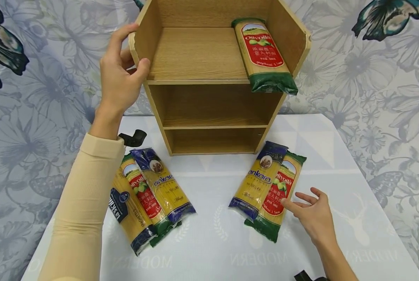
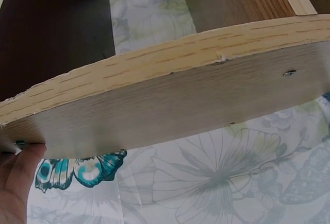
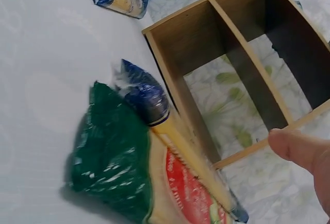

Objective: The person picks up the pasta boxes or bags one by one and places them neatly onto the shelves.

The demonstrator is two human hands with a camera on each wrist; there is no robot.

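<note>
A small wooden shelf unit (image 1: 198, 54) stands at the back of the table. My left hand (image 1: 119, 74) grips the front edge of its left side panel, near the top. In the left wrist view, fingers (image 2: 23, 175) lie against the panel's outer face. One green-ended Olivoila spaghetti pack (image 1: 263, 48) lies on the top shelf at the right, its lower end past the front edge. My right hand (image 1: 316, 214) hovers beside the right pile with relaxed fingers, thumb tip right at the red-labelled Olivoila pack (image 1: 276, 199). A blue-ended Ankara pasta pack (image 1: 260, 177) overlaps that pack.
At the left lie three more pasta packs: an Ankara pack (image 1: 163, 183), an Olivoila pack (image 1: 142, 191) beneath it, and a dark-blue-labelled pack (image 1: 130, 210). They rest on a white patterned table (image 1: 209, 242). Floral wallpaper (image 1: 364, 117) rises behind the shelf.
</note>
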